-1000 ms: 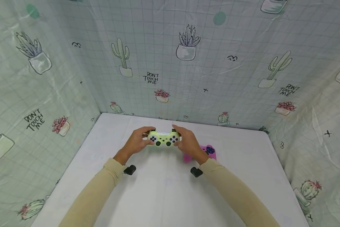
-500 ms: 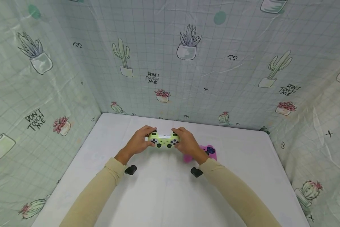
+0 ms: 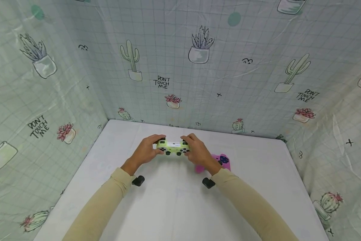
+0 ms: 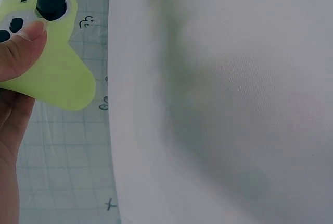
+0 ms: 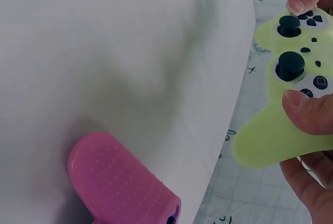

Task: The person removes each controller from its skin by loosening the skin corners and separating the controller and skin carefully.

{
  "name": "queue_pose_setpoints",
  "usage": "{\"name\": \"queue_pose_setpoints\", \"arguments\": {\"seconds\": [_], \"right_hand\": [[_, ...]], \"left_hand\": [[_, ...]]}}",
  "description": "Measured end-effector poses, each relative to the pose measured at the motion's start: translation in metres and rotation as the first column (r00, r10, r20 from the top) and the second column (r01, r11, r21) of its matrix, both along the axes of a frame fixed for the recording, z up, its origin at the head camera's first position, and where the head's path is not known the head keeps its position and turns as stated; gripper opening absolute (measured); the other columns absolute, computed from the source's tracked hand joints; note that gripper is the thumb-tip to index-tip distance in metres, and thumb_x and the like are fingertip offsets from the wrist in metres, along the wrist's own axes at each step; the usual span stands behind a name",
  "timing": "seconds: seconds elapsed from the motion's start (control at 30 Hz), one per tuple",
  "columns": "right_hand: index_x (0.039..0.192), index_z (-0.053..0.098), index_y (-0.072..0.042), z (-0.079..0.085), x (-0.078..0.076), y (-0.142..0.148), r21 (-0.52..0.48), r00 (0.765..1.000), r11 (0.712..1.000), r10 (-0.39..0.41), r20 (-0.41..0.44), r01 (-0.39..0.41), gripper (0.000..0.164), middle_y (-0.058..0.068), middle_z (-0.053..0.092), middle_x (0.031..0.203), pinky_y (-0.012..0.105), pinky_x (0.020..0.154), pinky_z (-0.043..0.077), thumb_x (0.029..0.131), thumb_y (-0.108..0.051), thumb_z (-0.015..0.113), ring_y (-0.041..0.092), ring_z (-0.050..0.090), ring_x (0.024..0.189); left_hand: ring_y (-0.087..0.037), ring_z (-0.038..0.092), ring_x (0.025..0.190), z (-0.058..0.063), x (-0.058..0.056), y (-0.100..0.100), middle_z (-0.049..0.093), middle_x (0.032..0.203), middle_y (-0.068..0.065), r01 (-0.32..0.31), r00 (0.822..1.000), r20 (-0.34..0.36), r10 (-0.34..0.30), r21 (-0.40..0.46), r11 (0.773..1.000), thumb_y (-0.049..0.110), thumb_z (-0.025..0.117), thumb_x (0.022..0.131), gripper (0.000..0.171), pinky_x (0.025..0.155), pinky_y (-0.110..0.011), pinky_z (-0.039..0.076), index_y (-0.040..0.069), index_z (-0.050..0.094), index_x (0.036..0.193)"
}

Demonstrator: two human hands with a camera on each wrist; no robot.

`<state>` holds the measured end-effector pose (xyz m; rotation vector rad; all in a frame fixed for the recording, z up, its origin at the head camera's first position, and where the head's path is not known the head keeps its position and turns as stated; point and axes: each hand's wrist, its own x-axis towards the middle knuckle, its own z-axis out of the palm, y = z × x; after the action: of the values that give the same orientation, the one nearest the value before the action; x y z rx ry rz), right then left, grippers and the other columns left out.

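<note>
Between my two hands I hold a game controller in a yellow-green cover [image 3: 173, 149] above the table. My left hand [image 3: 146, 148] grips its left end, with the thumb [image 4: 23, 49] on the front beside the direction buttons. At the other end, my right hand [image 3: 197, 150] grips it, its thumb [image 5: 312, 113] lying by the face buttons and fingers curled behind. The controller's top edge, with its shoulder buttons, faces the head camera. Below my right wrist, a second controller in a pink cover [image 3: 225, 162] lies on the table, partly hidden by that hand.
The white table [image 3: 168, 207] reaches back to a fabric backdrop [image 3: 228, 77] printed with cacti, which also hangs along both sides. Black wrist cameras [image 3: 139, 180] sit under the sleeves.
The yellow-green controller has tilted, so its top edge shows more and its front face less. Both hands keep hold of it. The pink controller stays in place.
</note>
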<state>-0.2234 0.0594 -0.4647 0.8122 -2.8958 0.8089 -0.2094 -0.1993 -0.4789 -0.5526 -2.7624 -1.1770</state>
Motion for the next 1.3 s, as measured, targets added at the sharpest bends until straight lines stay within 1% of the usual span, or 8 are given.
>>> {"name": "queue_pose_setpoints", "arguments": {"seconds": [0.23, 0.33, 0.47, 0.6, 0.77, 1.07, 1.2, 1.3], "right_hand": [[0.151, 0.052, -0.014, 0.007, 0.002, -0.001, -0.004, 0.999, 1.0, 0.0, 0.053, 0.0, 0.073, 0.007, 0.058, 0.134, 0.041, 0.107, 0.055, 0.086, -0.003, 0.083, 0.022, 0.061, 0.116], [0.149, 0.055, -0.012, 0.009, 0.002, -0.001, -0.02, 0.998, 1.0, -0.003, 0.069, 0.004, 0.068, 0.007, 0.058, 0.133, 0.042, 0.107, 0.055, 0.087, -0.004, 0.083, 0.022, 0.061, 0.116], [0.145, 0.058, -0.01, 0.01, 0.003, 0.0, -0.04, 0.997, 0.999, -0.006, 0.077, 0.009, 0.062, 0.007, 0.059, 0.131, 0.041, 0.105, 0.055, 0.088, -0.006, 0.082, 0.022, 0.061, 0.114], [0.141, 0.06, -0.011, 0.009, 0.003, 0.0, -0.056, 0.998, 0.998, 0.0, 0.065, 0.004, 0.057, 0.006, 0.059, 0.129, 0.042, 0.104, 0.055, 0.088, -0.008, 0.083, 0.021, 0.06, 0.112], [0.137, 0.062, -0.011, 0.007, 0.004, 0.001, -0.07, 0.999, 0.997, 0.026, 0.036, -0.024, 0.055, 0.005, 0.06, 0.127, 0.042, 0.103, 0.056, 0.087, -0.01, 0.084, 0.021, 0.061, 0.112], [0.136, 0.064, -0.012, 0.006, 0.005, 0.004, -0.081, 0.997, 0.995, 0.056, 0.045, -0.052, 0.049, 0.004, 0.061, 0.128, 0.044, 0.106, 0.055, 0.092, -0.022, 0.082, 0.02, 0.059, 0.114], [0.135, 0.065, -0.01, 0.005, 0.006, 0.004, -0.083, 0.997, 0.994, 0.07, 0.015, -0.068, 0.048, 0.004, 0.062, 0.127, 0.043, 0.103, 0.055, 0.092, -0.023, 0.081, 0.02, 0.06, 0.112], [0.132, 0.066, -0.008, 0.003, 0.007, 0.005, -0.09, 0.997, 0.993, 0.07, -0.027, -0.073, 0.046, 0.005, 0.063, 0.125, 0.041, 0.1, 0.056, 0.091, -0.02, 0.082, 0.02, 0.061, 0.11]], "left_hand": [[-0.028, 0.066, 0.122, 0.0, 0.003, -0.002, 0.066, 0.139, -0.009, 0.006, 0.998, -0.068, -0.011, -0.064, 0.998, 0.003, 0.087, 0.081, 0.08, 0.108, -0.048, 0.054, 0.017, 0.055, 0.152], [-0.027, 0.065, 0.126, 0.001, 0.004, -0.002, 0.066, 0.139, -0.008, 0.003, 0.997, -0.074, -0.008, -0.072, 0.997, 0.004, 0.087, 0.081, 0.077, 0.11, -0.046, 0.053, 0.018, 0.057, 0.15], [-0.028, 0.064, 0.128, 0.002, 0.005, -0.001, 0.066, 0.139, -0.008, 0.002, 0.995, -0.095, -0.008, -0.066, 0.998, 0.002, 0.087, 0.08, 0.072, 0.11, -0.047, 0.053, 0.015, 0.06, 0.146], [-0.029, 0.064, 0.127, 0.002, 0.005, 0.001, 0.066, 0.138, -0.008, 0.0, 0.992, -0.125, -0.009, -0.066, 0.998, 0.0, 0.087, 0.079, 0.068, 0.109, -0.047, 0.053, 0.013, 0.062, 0.141], [-0.027, 0.063, 0.127, 0.001, 0.006, 0.0, 0.067, 0.136, -0.007, -0.004, 0.989, -0.145, -0.008, -0.08, 0.997, -0.002, 0.087, 0.079, 0.064, 0.11, -0.044, 0.053, 0.011, 0.062, 0.137], [-0.027, 0.063, 0.128, 0.001, 0.01, 0.001, 0.067, 0.135, -0.007, -0.016, 0.981, -0.192, -0.007, -0.119, 0.993, -0.003, 0.085, 0.08, 0.061, 0.11, -0.041, 0.054, 0.011, 0.063, 0.134], [-0.026, 0.062, 0.129, 0.0, 0.011, 0.0, 0.067, 0.135, -0.007, -0.011, 0.977, -0.212, -0.018, -0.135, 0.991, -0.003, 0.085, 0.08, 0.06, 0.11, -0.039, 0.054, 0.012, 0.063, 0.133], [-0.025, 0.063, 0.127, -0.001, 0.01, 0.0, 0.067, 0.133, -0.006, -0.001, 0.97, -0.242, -0.032, -0.133, 0.991, -0.003, 0.086, 0.079, 0.059, 0.109, -0.038, 0.054, 0.012, 0.063, 0.131]]}}
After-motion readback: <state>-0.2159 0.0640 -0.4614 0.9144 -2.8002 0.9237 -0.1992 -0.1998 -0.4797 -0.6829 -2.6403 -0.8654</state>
